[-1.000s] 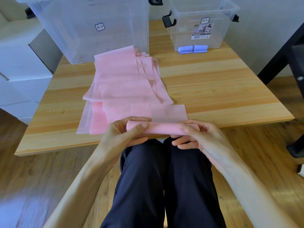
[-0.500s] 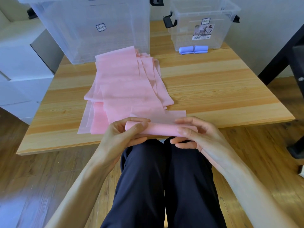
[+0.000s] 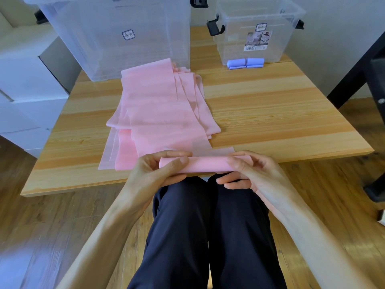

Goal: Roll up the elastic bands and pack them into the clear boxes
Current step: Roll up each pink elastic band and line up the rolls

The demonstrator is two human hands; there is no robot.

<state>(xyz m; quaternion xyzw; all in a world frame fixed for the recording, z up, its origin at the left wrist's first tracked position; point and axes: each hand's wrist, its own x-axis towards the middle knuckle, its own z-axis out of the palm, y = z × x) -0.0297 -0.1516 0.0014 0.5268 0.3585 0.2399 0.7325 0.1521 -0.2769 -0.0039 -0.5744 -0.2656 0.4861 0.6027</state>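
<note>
— Two hands on one roll: left hand (image 3: 155, 171) pinches the pink roll (image 3: 205, 164) at its 9 o'clock end, right hand (image 3: 251, 172) grips the 3 o'clock end, at the desk (image 3: 281, 113) edge near 6 o'clock.

— How will it handle?

— Thin, limp and stretchy, I'd judge; hold both ends or it may unwind. Its tail runs into the pink bands (image 3: 164, 109) heaped mid-desk.

— Counts?

— Two clear boxes: a large box (image 3: 116, 36) at 11 o'clock, a small box (image 3: 260, 32) at 1 o'clock with two blue rolls (image 3: 245, 63) inside, I think. Pink layers: cannot tell how many
</note>
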